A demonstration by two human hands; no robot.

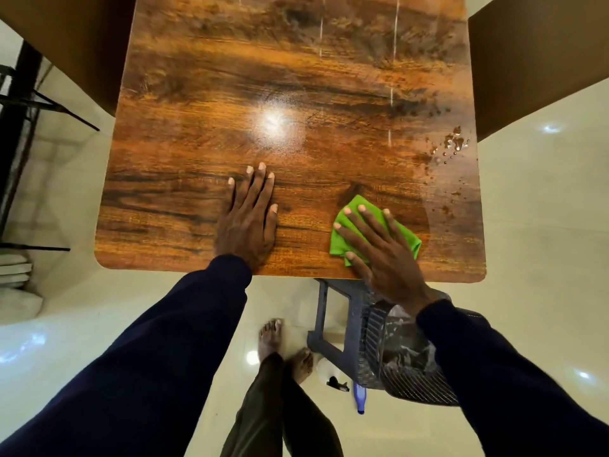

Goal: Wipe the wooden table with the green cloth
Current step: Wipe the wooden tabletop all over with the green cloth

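Note:
A glossy wooden table (296, 103) fills the upper middle of the head view. A folded green cloth (354, 207) lies near the table's front right. My right hand (382, 249) presses flat on the cloth with fingers straight and spread. My left hand (250, 219) rests flat on the bare wood to the left of the cloth, near the front edge. Water droplets (453, 143) sit by the table's right edge.
A dark plastic stool (346, 318) with a plastic-lined basket (402, 357) stands under the table's front right. A spray bottle (359, 397) lies on the pale tiled floor beside my bare feet (273, 338). Black metal frames (23, 103) stand at the left.

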